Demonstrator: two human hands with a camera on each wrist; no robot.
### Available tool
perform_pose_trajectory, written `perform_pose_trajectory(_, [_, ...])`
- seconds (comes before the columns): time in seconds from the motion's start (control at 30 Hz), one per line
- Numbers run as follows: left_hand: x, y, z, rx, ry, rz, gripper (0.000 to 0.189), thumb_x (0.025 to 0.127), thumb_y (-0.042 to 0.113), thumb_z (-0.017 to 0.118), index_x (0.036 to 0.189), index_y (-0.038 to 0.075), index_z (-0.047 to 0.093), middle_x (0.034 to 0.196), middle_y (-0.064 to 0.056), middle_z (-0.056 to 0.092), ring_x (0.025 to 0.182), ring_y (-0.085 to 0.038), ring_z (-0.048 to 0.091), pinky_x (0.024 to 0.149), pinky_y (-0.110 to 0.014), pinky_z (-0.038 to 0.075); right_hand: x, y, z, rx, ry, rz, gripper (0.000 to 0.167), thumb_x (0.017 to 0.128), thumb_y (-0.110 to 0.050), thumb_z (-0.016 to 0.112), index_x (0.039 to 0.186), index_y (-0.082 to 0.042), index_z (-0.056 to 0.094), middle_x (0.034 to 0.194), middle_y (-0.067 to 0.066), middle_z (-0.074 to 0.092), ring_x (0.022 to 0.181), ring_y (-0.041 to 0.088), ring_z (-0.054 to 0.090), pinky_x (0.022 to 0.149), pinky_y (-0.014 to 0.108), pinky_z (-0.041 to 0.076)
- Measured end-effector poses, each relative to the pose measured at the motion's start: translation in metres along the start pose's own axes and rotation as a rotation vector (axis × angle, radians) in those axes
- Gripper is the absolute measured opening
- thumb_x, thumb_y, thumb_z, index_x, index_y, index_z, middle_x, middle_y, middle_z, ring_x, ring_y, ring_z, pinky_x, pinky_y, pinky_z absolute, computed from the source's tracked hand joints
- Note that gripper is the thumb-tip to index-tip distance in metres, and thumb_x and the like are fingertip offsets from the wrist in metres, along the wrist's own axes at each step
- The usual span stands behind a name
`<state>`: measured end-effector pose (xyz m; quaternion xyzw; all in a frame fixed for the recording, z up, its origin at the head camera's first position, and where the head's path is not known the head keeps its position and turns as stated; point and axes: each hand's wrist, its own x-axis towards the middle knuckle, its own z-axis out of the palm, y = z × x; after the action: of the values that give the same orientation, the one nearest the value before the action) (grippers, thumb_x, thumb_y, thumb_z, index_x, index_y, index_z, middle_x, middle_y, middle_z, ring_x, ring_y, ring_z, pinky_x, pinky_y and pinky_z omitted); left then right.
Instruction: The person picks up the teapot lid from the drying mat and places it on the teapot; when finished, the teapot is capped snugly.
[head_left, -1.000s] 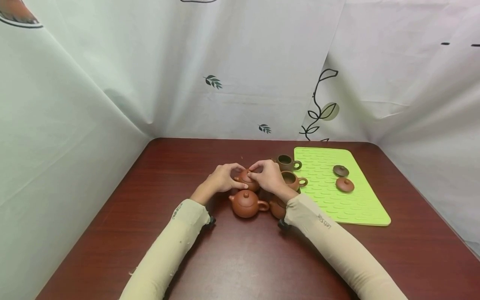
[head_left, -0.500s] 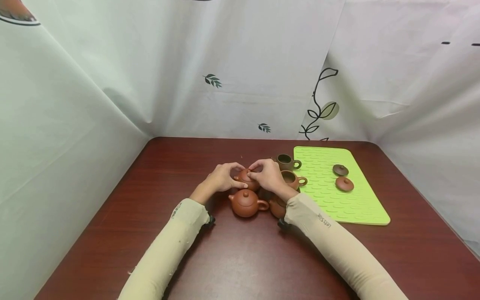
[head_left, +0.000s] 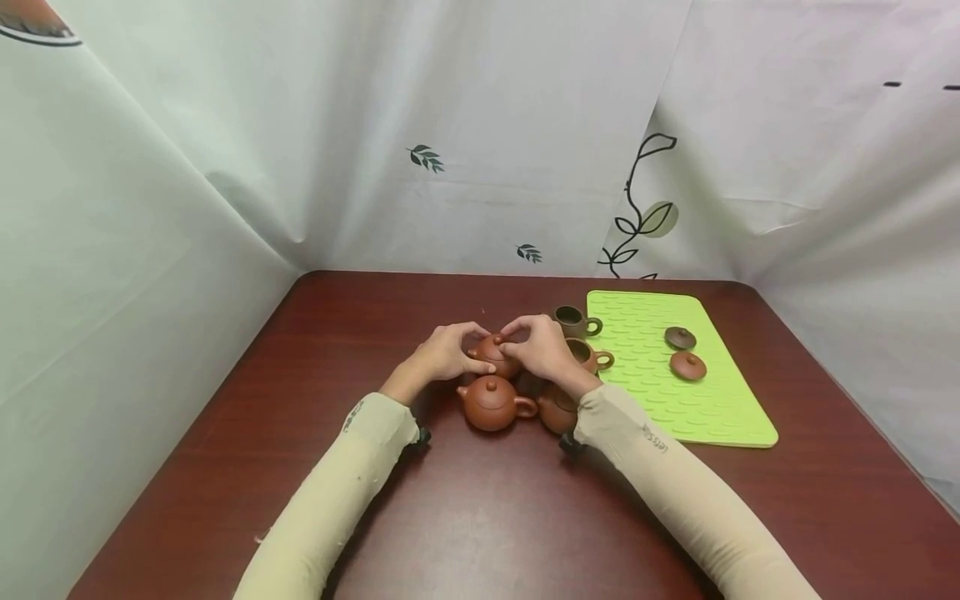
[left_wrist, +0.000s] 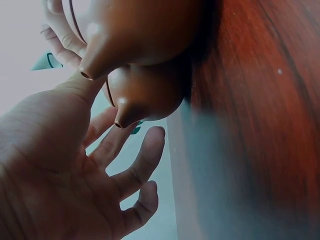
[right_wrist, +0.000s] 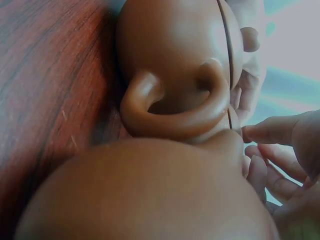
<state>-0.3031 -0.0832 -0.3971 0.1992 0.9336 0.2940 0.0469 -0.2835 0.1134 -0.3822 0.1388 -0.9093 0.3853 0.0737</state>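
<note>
A small reddish-brown clay teapot (head_left: 487,353) stands between the two hands. My left hand (head_left: 442,354) holds its spout side, thumb in front and fingers behind. My right hand (head_left: 546,348) pinches the knob of its lid, which sits on the pot. Just in front stands a second lidded clay teapot (head_left: 489,407), spout left and handle right. The left wrist view shows this nearer teapot (left_wrist: 145,30) overlapping the farther teapot (left_wrist: 145,92). In the right wrist view, the nearer teapot's handle (right_wrist: 175,122) lies behind another rounded clay pot (right_wrist: 140,195).
Partly under my right forearm is another clay pot (head_left: 555,408). Behind it stand an uncovered reddish pot (head_left: 581,354) and a dark uncovered pot (head_left: 570,322). A green mat (head_left: 637,400) at right bears a dark lid (head_left: 680,337) and a reddish lid (head_left: 687,366).
My right hand has shifted slightly to the right, fingertips still at the lid's knob. The left hand and the teapots stay where they were.
</note>
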Motion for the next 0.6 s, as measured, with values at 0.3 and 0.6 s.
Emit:
perform_pose_trajectory(0.3, [0.001, -0.001, -0.001, 0.037, -0.045, 0.040, 0.061, 0.082, 0.042, 0.081, 0.132, 0.015, 0.059, 0.133, -0.005, 0.060, 0.121, -0.025, 0.056, 0.097, -0.049, 0.046, -0.007, 0.006, -0.012, 0.053, -0.022, 0.027, 0.015, 0.085, -0.015, 0.076, 0.099, -0.011, 0.077, 0.104, 0.007, 0.072, 0.097, 0.022, 0.066, 0.079, 0.037, 0.052])
perform_pose_trajectory(0.6, [0.003, 0.002, -0.005, 0.025, -0.077, 0.074, 0.060, 0.085, 0.037, 0.079, 0.133, 0.009, 0.056, 0.133, -0.010, 0.058, 0.123, -0.028, 0.054, 0.099, -0.047, 0.044, -0.015, 0.009, -0.026, 0.134, -0.023, 0.041, 0.015, 0.087, -0.006, 0.072, 0.101, -0.002, 0.075, 0.084, 0.007, 0.073, 0.072, 0.017, 0.068, 0.065, 0.030, 0.053])
